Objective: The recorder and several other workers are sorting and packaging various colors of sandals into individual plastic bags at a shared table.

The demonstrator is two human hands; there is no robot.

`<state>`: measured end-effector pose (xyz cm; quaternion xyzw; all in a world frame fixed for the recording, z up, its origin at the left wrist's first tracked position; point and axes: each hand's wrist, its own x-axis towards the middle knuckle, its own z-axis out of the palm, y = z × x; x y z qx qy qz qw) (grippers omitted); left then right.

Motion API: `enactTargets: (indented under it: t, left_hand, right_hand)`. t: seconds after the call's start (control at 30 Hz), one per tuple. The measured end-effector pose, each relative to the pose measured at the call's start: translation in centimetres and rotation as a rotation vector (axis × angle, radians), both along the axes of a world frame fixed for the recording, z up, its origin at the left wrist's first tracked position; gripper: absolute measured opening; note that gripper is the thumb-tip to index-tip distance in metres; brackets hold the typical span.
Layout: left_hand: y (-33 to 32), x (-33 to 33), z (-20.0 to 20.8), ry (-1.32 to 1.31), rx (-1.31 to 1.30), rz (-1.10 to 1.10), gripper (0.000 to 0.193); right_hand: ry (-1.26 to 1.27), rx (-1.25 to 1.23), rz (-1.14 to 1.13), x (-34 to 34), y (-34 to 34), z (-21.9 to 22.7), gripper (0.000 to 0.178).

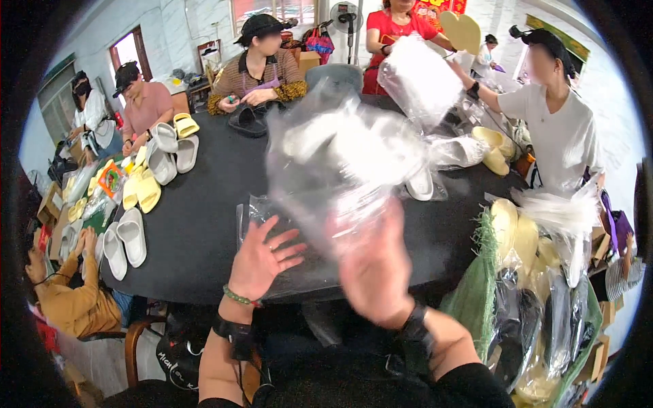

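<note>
Two hands stand apart over the near side of the dark worktop. The left hand has its fingers spread and palm bared. The right hand, badly blurred, meets the lower end of a big clear bag with white contents; whether its fingers grip the plastic I cannot tell. That bag lies straight ahead of the right hand, and ahead and to the right of the left one, its near corner reaching between the two. A flat clear sleeve shows just behind the left hand's fingertips. Well to the left of that hand sits a pair of pale slippers, with yellow slippers beyond them. Ahead and to the right of the right hand is a wrapped slipper; a green sack stands to that hand's right.
</note>
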<state>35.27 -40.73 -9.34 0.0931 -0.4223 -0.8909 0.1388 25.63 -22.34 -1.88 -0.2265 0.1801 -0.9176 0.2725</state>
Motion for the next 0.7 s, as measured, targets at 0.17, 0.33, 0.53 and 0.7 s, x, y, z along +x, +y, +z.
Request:
enactTargets:
  t: [0.17,0.33,0.53,0.7]
  left_hand:
    - [-6.7,4.5,-4.6,-0.202,0.05,0.331,0.066]
    - [-6.1,4.9,-3.6,-0.44,-0.566,0.793,0.05]
    - [-4.0,2.1,-2.8,-0.726,-1.221,0.497,0.057]
    - [-4.1,0.2,-5.0,-0.761,-1.205,0.387,0.072]
  right_hand:
    - [0.453,0.644,1.027,2.0,1.8,-10.4,0.051]
    - [1.044,0.822,0.357,-6.4,2.3,-5.6,0.026]
    - [1.384,1.334,-0.55,-19.4,2.5,-9.6,0.023]
    - [1.306,1.66,-0.14,-19.9,2.5,-11.8,0.048]
